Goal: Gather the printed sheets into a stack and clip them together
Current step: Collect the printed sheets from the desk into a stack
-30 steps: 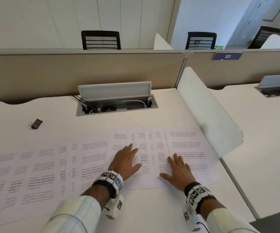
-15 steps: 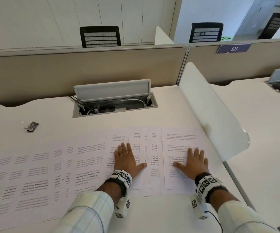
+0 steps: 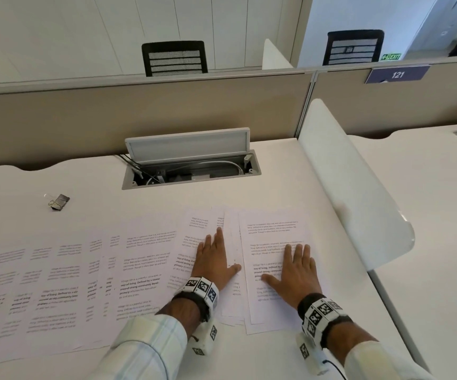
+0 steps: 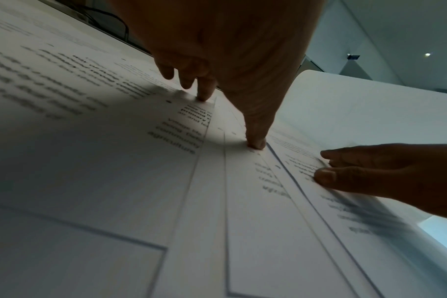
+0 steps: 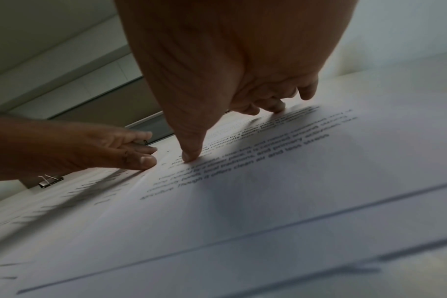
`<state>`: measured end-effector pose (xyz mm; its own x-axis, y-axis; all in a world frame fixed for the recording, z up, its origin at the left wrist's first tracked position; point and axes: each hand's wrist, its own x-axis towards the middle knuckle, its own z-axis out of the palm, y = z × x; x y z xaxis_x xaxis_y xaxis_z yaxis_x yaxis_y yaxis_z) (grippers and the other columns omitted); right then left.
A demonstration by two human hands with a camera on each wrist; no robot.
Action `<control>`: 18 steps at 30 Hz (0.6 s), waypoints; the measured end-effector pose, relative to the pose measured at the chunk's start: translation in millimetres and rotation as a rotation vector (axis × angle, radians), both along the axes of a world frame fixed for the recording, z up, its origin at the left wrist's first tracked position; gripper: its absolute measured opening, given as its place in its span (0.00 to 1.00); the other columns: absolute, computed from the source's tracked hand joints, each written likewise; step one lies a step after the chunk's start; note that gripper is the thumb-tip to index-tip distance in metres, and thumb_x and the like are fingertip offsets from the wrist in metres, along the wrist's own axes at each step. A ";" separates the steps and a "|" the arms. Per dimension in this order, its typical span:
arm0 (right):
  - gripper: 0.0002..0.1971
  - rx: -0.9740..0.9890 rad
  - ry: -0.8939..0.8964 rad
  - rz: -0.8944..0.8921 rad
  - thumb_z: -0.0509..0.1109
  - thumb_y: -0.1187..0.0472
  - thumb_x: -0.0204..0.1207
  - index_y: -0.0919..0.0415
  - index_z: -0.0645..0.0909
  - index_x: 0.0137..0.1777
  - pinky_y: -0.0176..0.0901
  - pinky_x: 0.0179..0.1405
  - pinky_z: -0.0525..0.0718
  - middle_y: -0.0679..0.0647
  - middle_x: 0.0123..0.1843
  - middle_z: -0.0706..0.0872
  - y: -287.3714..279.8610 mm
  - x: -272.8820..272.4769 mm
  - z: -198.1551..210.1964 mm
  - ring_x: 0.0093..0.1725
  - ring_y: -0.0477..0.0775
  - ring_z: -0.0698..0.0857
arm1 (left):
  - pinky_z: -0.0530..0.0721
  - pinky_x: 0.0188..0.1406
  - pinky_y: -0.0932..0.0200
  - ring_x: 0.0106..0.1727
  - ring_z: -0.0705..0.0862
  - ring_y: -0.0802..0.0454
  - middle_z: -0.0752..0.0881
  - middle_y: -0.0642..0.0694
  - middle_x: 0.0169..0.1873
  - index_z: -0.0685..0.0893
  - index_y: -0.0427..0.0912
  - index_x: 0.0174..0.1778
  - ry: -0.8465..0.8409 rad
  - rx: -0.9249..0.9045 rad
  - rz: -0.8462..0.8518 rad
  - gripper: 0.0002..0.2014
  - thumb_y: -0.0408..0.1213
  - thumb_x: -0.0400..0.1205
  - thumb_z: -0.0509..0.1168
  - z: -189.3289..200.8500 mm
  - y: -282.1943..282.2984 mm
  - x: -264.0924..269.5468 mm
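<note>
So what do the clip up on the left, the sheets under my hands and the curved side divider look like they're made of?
Binder clip: probably metal, with a dark body and shiny wire handles.
Printed sheets: thin matte white paper with black text, lying flat and overlapped.
Curved divider: smooth white panel with a faint sheen at its rounded corner, possibly plastic or coated board; hard to say which.

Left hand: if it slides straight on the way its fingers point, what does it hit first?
Likely the open cable box in the desk. The left hand lies flat on the printed sheets, fingers pointing toward it; past the sheets only bare desktop shows, though depth is unclear.
</note>
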<state>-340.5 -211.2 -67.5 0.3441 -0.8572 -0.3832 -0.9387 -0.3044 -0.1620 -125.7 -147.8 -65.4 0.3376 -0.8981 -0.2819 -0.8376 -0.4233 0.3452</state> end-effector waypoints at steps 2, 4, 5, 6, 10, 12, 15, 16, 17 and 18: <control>0.58 -0.003 -0.005 0.006 0.58 0.25 0.78 0.66 0.36 0.91 0.63 0.91 0.43 0.71 0.92 0.37 0.3 2.9 0.1 0.91 0.70 0.34 | 0.50 0.89 0.45 0.90 0.53 0.41 0.56 0.38 0.89 0.35 0.41 0.88 0.050 -0.009 0.010 0.57 0.58 0.78 0.69 5.4 -1.5 -6.1; 0.58 -0.003 -0.015 0.007 0.58 0.26 0.78 0.65 0.35 0.91 0.62 0.90 0.43 0.70 0.92 0.36 1.2 6.5 0.6 0.91 0.70 0.34 | 0.60 0.87 0.44 0.87 0.63 0.39 0.62 0.37 0.87 0.34 0.46 0.88 0.135 -0.044 0.049 0.58 0.56 0.77 0.72 3.7 -4.5 -10.7; 0.58 -0.003 -0.019 0.008 0.58 0.26 0.78 0.65 0.36 0.91 0.62 0.91 0.43 0.70 0.92 0.36 1.6 8.3 0.5 0.91 0.70 0.35 | 0.68 0.84 0.44 0.83 0.69 0.40 0.68 0.38 0.84 0.35 0.49 0.87 0.194 -0.081 0.084 0.58 0.55 0.76 0.73 3.3 -6.3 -12.3; 0.58 -0.002 -0.024 0.009 0.58 0.26 0.78 0.65 0.36 0.91 0.62 0.91 0.43 0.70 0.92 0.36 2.2 9.7 0.1 0.91 0.70 0.35 | 0.73 0.80 0.43 0.80 0.73 0.40 0.72 0.39 0.82 0.35 0.51 0.87 0.266 -0.126 0.131 0.58 0.54 0.75 0.74 5.0 -7.5 -14.4; 0.57 0.018 -0.058 0.003 0.58 0.27 0.79 0.65 0.35 0.91 0.61 0.91 0.43 0.69 0.92 0.35 4.8 13.5 -3.7 0.91 0.69 0.34 | 0.70 0.81 0.48 0.84 0.70 0.41 0.67 0.44 0.86 0.44 0.48 0.89 0.523 -0.292 0.397 0.52 0.48 0.79 0.74 15.5 -13.3 -19.2; 0.56 0.032 -0.080 0.004 0.58 0.28 0.80 0.64 0.34 0.91 0.61 0.91 0.42 0.68 0.92 0.33 6.1 14.6 -4.8 0.91 0.68 0.33 | 0.77 0.77 0.49 0.77 0.78 0.41 0.77 0.44 0.79 0.61 0.45 0.87 0.580 -0.332 0.514 0.42 0.45 0.79 0.75 15.2 -15.5 -15.6; 0.54 0.056 -0.113 0.029 0.58 0.29 0.81 0.62 0.35 0.91 0.60 0.91 0.41 0.65 0.92 0.33 7.6 17.3 -2.2 0.91 0.66 0.34 | 0.87 0.62 0.51 0.60 0.89 0.45 0.90 0.43 0.64 0.86 0.43 0.68 0.623 -0.231 0.453 0.20 0.41 0.79 0.73 10.2 -16.5 -11.0; 0.53 0.065 -0.135 0.045 0.59 0.30 0.81 0.61 0.37 0.91 0.59 0.91 0.42 0.64 0.93 0.35 7.2 18.4 0.4 0.92 0.65 0.36 | 0.87 0.58 0.55 0.59 0.90 0.44 0.91 0.43 0.62 0.88 0.42 0.64 0.612 -0.192 0.418 0.17 0.39 0.80 0.72 9.6 -15.8 -10.6; 0.52 0.073 -0.166 0.057 0.60 0.31 0.81 0.60 0.39 0.92 0.59 0.91 0.44 0.62 0.93 0.38 5.4 18.9 3.5 0.92 0.64 0.39 | 0.84 0.55 0.59 0.58 0.90 0.44 0.92 0.43 0.61 0.88 0.41 0.64 0.597 -0.178 0.400 0.16 0.37 0.80 0.71 9.7 -15.3 -9.8; 0.50 0.072 -0.208 0.060 0.62 0.32 0.81 0.59 0.42 0.92 0.58 0.91 0.47 0.61 0.94 0.42 1.6 18.0 6.6 0.93 0.62 0.43 | 0.83 0.53 0.60 0.59 0.89 0.43 0.92 0.43 0.60 0.89 0.40 0.64 0.595 -0.185 0.393 0.15 0.35 0.80 0.70 11.3 -15.3 -8.6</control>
<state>-322.4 -209.6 -60.9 0.4716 -0.8060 -0.3576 -0.8633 -0.3392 -0.3738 -134.4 -163.1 -54.0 0.4811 -0.7932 -0.3733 -0.2851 -0.5443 0.7890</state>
